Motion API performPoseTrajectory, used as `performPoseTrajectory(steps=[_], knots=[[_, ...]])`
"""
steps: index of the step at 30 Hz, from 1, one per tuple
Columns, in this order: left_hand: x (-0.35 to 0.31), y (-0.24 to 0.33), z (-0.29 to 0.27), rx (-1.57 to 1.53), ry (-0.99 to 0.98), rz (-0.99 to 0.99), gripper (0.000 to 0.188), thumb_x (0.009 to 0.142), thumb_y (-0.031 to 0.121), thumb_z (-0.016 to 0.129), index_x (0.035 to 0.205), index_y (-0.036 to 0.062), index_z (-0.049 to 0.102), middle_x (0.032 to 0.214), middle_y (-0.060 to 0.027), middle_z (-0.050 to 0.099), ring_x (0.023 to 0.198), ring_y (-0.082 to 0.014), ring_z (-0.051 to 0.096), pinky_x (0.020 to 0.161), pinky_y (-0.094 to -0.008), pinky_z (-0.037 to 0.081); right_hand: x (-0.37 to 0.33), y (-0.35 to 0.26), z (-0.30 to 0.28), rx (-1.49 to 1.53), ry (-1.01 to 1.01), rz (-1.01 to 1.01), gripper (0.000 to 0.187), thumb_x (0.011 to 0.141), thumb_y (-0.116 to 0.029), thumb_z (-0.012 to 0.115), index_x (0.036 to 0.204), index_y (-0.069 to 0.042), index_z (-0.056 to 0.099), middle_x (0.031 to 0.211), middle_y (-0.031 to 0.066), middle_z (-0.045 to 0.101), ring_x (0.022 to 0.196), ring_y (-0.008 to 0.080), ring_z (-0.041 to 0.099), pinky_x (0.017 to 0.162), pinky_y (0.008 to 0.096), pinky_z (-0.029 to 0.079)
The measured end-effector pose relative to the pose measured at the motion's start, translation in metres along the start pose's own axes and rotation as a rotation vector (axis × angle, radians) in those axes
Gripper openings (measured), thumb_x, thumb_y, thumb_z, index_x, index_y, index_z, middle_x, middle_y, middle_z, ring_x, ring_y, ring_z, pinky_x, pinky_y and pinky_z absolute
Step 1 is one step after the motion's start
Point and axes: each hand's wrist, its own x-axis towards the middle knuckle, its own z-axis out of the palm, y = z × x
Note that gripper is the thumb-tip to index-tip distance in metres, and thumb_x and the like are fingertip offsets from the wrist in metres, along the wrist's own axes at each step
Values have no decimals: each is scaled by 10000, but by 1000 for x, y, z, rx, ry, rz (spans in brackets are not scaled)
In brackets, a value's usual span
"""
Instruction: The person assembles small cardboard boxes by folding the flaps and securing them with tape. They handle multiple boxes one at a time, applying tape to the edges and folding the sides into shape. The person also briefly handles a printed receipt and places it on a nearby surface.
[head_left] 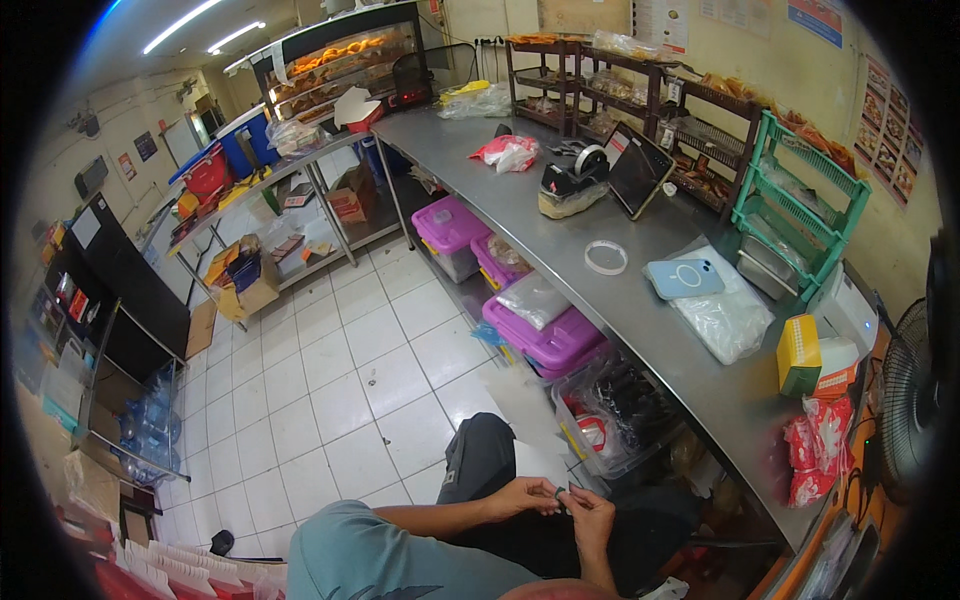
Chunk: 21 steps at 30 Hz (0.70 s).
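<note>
Low in the view, over my lap, my left hand (528, 496) and my right hand (591, 512) meet with their fingertips pinched together. Between them is a small dark piece (560, 492), too small to name; both hands appear to grip it. Just beyond the fingers, a white sheet (538, 460) that looks like paper lies by my dark-trousered knee (477, 455). Its lower edge is partly covered by my hands.
To the right runs a steel table (560, 235) bearing a phone (685, 278) on plastic bags, a tape dispenser (575, 180), a tablet (637, 172) and a yellow box (799, 355). Purple-lidded bins (545, 335) stand beneath. A fan (908, 400) is at far right.
</note>
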Motion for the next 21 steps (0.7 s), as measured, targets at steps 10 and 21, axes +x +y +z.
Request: performPoseTrajectory(steps=[10,21], knots=[[-1,13,14,-59,108,79,163,944,125,702,1043,36,608,977,-57,684,888,-115,645,810,-268,528,-3,-24,-9,-62,-144,-87,222,882,-9,722,1093,60,720,971,127,738,856,120,670,789,253,531],[3,19,-7,274,-345,124,426,984,97,622,1374,2,480,1199,-91,625,1086,-156,606,941,-317,503,2,5,-21,-155,-210,-197,1011,711,-125,889,1488,-83,242,1403,172,402,1240,325,508,1044,453,457]])
